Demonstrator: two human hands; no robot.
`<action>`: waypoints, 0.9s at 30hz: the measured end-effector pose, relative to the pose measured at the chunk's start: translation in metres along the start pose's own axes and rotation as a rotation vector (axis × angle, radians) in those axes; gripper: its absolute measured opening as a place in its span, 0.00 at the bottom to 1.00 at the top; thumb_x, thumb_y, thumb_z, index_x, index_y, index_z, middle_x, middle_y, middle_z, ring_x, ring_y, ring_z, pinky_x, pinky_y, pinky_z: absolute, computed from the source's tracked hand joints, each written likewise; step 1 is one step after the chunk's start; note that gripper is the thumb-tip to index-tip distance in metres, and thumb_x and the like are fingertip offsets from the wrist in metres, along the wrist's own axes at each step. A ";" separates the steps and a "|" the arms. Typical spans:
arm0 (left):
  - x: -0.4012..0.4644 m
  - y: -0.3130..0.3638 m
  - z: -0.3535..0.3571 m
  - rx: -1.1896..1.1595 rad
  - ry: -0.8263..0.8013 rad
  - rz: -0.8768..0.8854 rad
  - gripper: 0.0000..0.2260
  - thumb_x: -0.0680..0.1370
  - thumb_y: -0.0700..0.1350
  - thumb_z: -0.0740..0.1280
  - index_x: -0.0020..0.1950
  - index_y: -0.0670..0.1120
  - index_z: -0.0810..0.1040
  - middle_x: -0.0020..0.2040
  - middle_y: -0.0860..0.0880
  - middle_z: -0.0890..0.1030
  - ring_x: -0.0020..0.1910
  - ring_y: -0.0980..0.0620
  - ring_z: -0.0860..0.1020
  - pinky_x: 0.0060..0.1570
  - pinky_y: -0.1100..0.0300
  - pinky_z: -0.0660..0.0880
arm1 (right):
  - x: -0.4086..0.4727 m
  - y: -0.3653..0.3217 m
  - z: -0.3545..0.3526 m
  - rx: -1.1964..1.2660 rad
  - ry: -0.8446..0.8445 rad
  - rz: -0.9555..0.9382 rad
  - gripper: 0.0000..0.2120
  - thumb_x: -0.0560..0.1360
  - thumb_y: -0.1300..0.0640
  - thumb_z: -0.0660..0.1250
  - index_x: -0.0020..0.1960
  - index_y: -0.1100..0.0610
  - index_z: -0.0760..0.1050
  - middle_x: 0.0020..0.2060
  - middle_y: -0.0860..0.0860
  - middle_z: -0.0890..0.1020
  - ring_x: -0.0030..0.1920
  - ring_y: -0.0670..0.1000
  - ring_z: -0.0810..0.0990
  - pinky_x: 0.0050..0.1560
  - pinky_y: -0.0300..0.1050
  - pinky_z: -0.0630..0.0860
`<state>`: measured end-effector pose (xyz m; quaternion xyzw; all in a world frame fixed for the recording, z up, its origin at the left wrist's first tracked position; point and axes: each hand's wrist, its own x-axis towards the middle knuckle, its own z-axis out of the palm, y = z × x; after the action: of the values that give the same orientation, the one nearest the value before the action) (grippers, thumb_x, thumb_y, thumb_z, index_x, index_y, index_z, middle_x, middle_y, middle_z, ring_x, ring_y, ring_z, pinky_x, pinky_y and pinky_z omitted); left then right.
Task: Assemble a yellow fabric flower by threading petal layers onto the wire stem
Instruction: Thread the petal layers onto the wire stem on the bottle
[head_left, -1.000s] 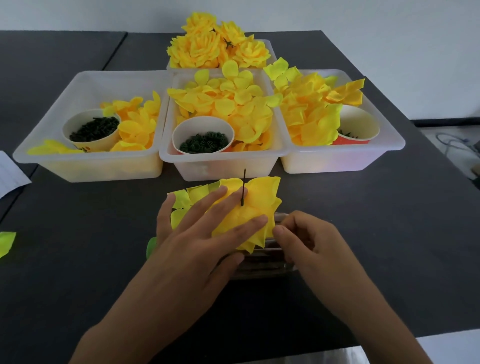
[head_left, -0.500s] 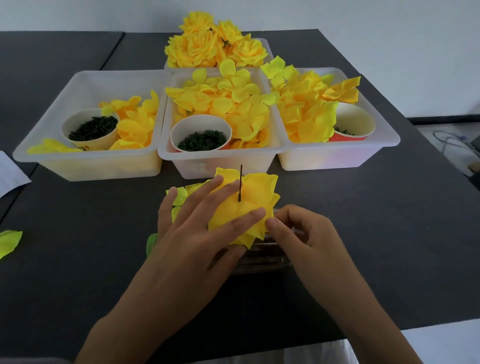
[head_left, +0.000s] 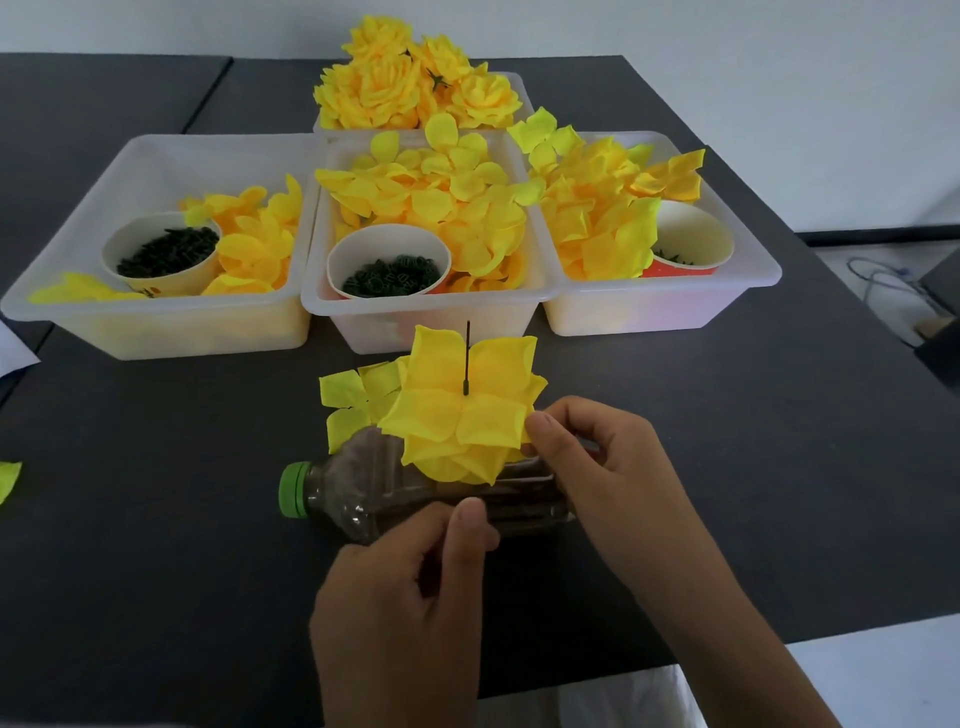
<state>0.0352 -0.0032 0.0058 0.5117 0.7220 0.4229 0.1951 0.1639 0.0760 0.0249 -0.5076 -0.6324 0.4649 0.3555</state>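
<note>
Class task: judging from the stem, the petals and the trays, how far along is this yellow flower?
Done: several petal layers already sit on the wire stem, which stands in a bottle. In hand: the right hand steadies the bottle beside the petals; the left hand holds nothing visible. Left: bare stem shows above, so probably more layers from the trays.

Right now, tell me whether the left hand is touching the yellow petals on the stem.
Apart. The head view shows the left hand below the petals, with bare bottle between them.
</note>
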 end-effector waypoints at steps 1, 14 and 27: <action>0.001 0.002 0.002 0.007 -0.031 -0.031 0.25 0.72 0.71 0.49 0.35 0.59 0.79 0.34 0.62 0.79 0.27 0.58 0.76 0.31 0.57 0.72 | 0.000 0.001 0.001 0.002 -0.003 0.000 0.14 0.70 0.40 0.58 0.37 0.48 0.75 0.33 0.40 0.79 0.38 0.40 0.78 0.36 0.29 0.74; 0.014 0.011 0.017 -0.613 -0.286 -0.320 0.21 0.70 0.61 0.59 0.35 0.48 0.83 0.22 0.50 0.75 0.20 0.61 0.70 0.23 0.70 0.67 | -0.001 0.003 0.000 0.003 0.026 -0.009 0.11 0.73 0.45 0.62 0.37 0.50 0.76 0.34 0.45 0.80 0.37 0.46 0.80 0.35 0.34 0.76; 0.013 0.004 0.018 -0.514 -0.228 -0.290 0.21 0.72 0.64 0.56 0.38 0.54 0.83 0.24 0.49 0.77 0.23 0.61 0.73 0.29 0.71 0.69 | -0.001 0.003 -0.002 0.012 -0.001 -0.012 0.11 0.73 0.46 0.63 0.37 0.50 0.76 0.32 0.42 0.80 0.35 0.40 0.79 0.35 0.30 0.74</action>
<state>0.0454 0.0165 0.0007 0.3815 0.6304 0.4993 0.4559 0.1665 0.0755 0.0225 -0.5014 -0.6326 0.4670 0.3610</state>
